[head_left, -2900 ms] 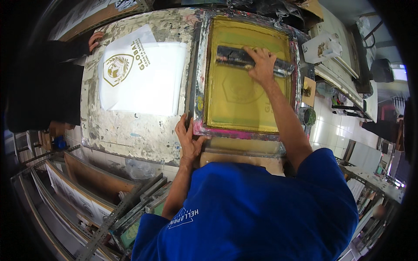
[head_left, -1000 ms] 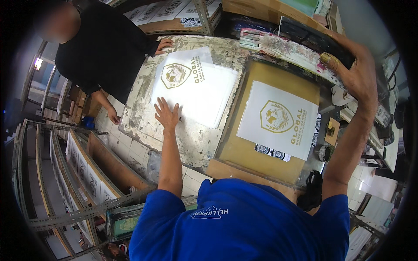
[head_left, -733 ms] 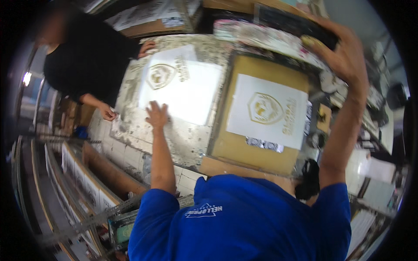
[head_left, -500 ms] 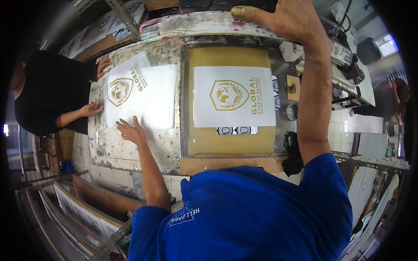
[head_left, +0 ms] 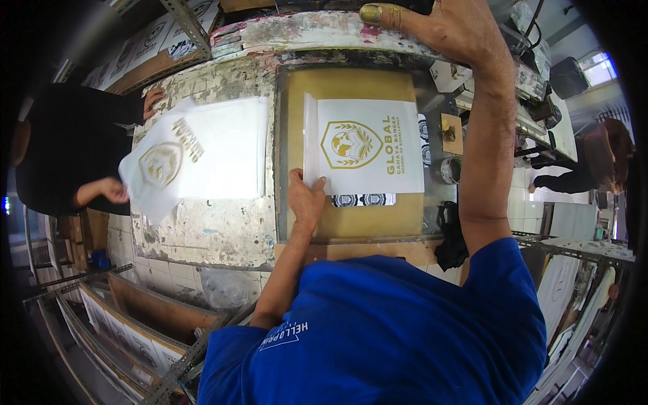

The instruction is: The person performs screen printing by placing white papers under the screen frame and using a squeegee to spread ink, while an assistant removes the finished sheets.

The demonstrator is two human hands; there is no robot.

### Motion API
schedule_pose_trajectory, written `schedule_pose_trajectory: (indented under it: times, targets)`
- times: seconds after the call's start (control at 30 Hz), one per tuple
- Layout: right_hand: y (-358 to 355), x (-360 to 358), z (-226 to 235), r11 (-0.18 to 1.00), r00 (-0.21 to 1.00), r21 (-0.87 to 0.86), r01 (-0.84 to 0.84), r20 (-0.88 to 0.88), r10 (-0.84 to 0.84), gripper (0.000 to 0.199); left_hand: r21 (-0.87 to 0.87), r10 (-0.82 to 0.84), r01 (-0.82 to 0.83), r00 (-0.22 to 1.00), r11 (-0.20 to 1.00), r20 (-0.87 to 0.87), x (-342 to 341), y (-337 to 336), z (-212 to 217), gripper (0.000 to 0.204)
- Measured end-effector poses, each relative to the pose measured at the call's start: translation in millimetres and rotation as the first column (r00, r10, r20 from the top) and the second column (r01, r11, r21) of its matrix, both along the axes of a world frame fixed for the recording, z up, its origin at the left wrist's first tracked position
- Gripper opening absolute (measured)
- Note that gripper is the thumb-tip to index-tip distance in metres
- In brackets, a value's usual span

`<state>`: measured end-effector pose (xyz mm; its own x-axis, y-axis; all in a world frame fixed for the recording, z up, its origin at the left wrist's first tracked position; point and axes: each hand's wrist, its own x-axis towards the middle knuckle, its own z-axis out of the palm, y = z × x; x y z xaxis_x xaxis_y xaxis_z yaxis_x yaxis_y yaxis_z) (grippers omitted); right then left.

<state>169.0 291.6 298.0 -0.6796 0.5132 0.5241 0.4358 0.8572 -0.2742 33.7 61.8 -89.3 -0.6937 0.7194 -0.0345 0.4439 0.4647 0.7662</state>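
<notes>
My left hand (head_left: 307, 199) pinches the lower left corner of a translucent white sheet (head_left: 408, 183) with a gold shield emblem and gold lettering. The sheet's left edge curls up a little above the yellowish panel (head_left: 351, 223) under it. Raised at the top right, my right hand (head_left: 459, 34) is closed at a paint-streaked frame (head_left: 324, 32), its gold-stained thumb lying along it. The other fingers pass out of view. To the left lies a white stack (head_left: 236, 148). A co-worker's hand (head_left: 106, 191) lifts a similar printed sheet (head_left: 158, 165) off it.
Black-and-white printed pieces (head_left: 364, 200) show under the sheet's near edge. An open tin (head_left: 450, 170) and a brown card (head_left: 451, 133) stand to the right. A wooden strip (head_left: 364, 250) edges the panel near me. Metal racks (head_left: 169, 378) flank the worktable.
My left hand has moved right from the white stack to the sheet on the panel and taken its corner. The co-worker has drawn the other printed sheet leftward. My right hand stays put.
</notes>
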Motion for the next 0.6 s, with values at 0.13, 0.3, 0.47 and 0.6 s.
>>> schedule_pose_trajectory:
  times: [0.13, 0.3, 0.47, 0.6]
  targets:
    - [3.0, 0.6, 0.1, 0.999, 1.000, -0.044, 0.012, 0.014, -0.011, 0.059, 0.162, 0.017, -0.063, 0.962, 0.985, 0.272, -6.0, 9.4, 29.5, 0.038]
    - [1.7, -1.4, 2.0, 0.996, 0.996, -0.059, 0.068, 0.058, -0.065, 0.059, 0.440, -0.052, -0.043, 0.978, 0.897, 0.202, -28.8, 18.6, 46.7, 0.039]
    - [8.7, 1.2, -4.1, 0.997, 0.995, 0.018, 0.079, 0.051, -0.080, 0.055, 0.369, -0.017, -0.152, 0.910, 0.917, 0.415, -91.0, 11.5, 102.1, 0.040]
    - [1.7, -3.0, 1.4, 0.991, 0.999, -0.125, 0.036, 0.005, -0.036, 0.054, 0.436, 0.114, -0.285, 0.919, 0.854, 0.378, -184.9, -17.3, 87.0, 0.050]
